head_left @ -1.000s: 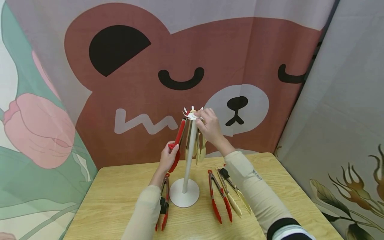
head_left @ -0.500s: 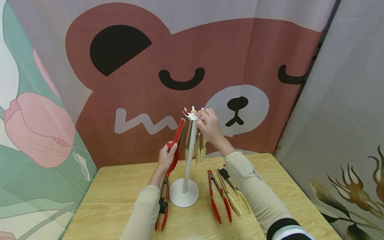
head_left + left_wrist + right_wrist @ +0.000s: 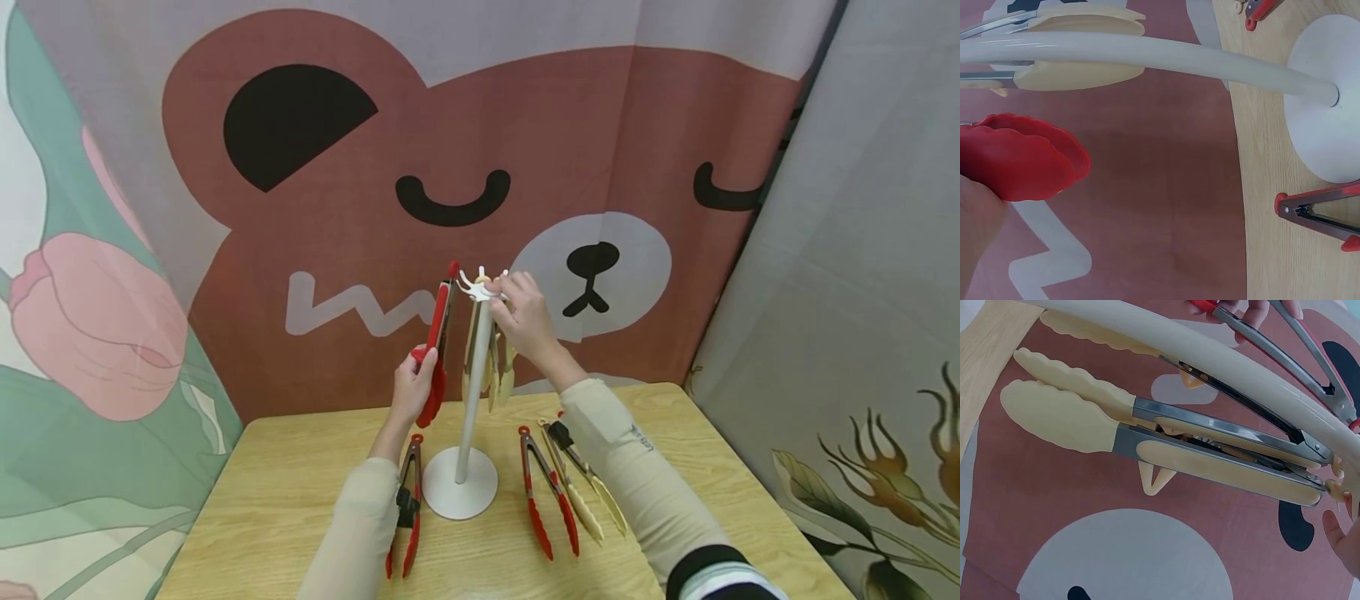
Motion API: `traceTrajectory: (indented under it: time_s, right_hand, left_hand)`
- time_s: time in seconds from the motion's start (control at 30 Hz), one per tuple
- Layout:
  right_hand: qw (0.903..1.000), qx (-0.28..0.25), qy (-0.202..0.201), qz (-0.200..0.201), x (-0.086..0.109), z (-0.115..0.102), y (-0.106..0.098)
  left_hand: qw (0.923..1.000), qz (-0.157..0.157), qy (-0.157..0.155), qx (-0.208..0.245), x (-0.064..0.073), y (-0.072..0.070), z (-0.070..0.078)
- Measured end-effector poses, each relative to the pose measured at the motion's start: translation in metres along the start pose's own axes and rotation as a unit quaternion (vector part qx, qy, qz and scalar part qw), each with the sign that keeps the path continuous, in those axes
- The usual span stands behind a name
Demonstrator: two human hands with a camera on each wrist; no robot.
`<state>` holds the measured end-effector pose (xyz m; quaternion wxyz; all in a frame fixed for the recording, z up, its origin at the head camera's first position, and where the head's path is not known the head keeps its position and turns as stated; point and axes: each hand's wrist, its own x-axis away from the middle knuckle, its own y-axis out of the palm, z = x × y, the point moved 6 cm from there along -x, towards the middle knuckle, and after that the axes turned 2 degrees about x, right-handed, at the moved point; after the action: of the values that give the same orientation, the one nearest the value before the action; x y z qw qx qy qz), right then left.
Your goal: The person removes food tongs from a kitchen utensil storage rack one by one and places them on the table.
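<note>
My left hand [image 3: 412, 390] grips a pair of red tongs [image 3: 438, 321] around the middle, upright beside the white stand [image 3: 470, 417]. The tongs' red ring is apart from the hooks, just left of them. In the left wrist view their scalloped red tips [image 3: 1022, 156] show. My right hand [image 3: 527, 321] pinches the hooked top [image 3: 477, 288] of the stand; the fingertips partly hide the hooks there. Cream tongs [image 3: 1210, 456] hang from the stand, behind the pole and under the right hand.
Red tongs with a black clip [image 3: 411, 508] lie left of the round base [image 3: 461, 500]. To its right lie more red tongs [image 3: 551, 487], cream tongs [image 3: 576, 492] and a further cream pair with a black clip [image 3: 588, 467]. A bear-print curtain [image 3: 337, 233] hangs behind the wooden table [image 3: 285, 500].
The red tongs have come off their hook on the stand's left side and shifted slightly up and left with my left hand. The right hand stays on the top.
</note>
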<state>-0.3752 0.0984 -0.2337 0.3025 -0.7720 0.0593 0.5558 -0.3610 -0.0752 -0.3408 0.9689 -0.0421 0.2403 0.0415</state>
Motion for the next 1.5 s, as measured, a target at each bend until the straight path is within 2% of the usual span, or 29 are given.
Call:
traceTrajectory:
  time_s: [0.27,0.37,0.5,0.6,0.67,0.87,1.0,1.3,1.5]
  right_hand:
    - [1.0,-0.001,0.001,0.002,0.0,0.001,0.0]
    - [1.0,-0.001,0.0,0.004,0.0,0.001,0.0]
    - [1.0,-0.002,0.0,0.002,0.0,0.001,0.001]
    - [1.0,-0.002,0.003,0.001,0.0,0.001,0.001]
    - [1.0,-0.001,0.004,0.001,0.0,0.001,0.0]
    - [1.0,-0.002,0.006,0.002,-0.001,0.0,0.0]
    - [1.0,-0.005,0.005,0.001,-0.001,0.0,0.0]
    - [1.0,-0.007,-0.001,0.002,-0.001,0.0,0.0]
    - [0.9999,-0.011,-0.006,0.005,-0.001,0.0,0.0]
  left_hand:
    - [1.0,0.001,-0.007,-0.002,-0.001,-0.005,-0.005]
    - [0.9997,0.004,-0.017,0.015,-0.004,-0.007,-0.02]
    - [0.9993,0.016,-0.029,0.015,-0.005,-0.012,-0.039]
    - [0.9993,0.028,-0.025,-0.002,-0.003,-0.015,-0.043]
    - [0.9991,0.032,-0.028,0.0,-0.001,-0.017,-0.039]
    - [0.9984,0.032,-0.046,-0.011,0.013,-0.021,-0.016]
    - [0.9983,0.032,-0.047,-0.014,0.017,-0.023,-0.019]
    - [0.9973,0.028,-0.063,-0.025,0.025,-0.03,-0.034]
    - [0.9956,0.033,-0.086,-0.02,0.027,-0.037,-0.067]
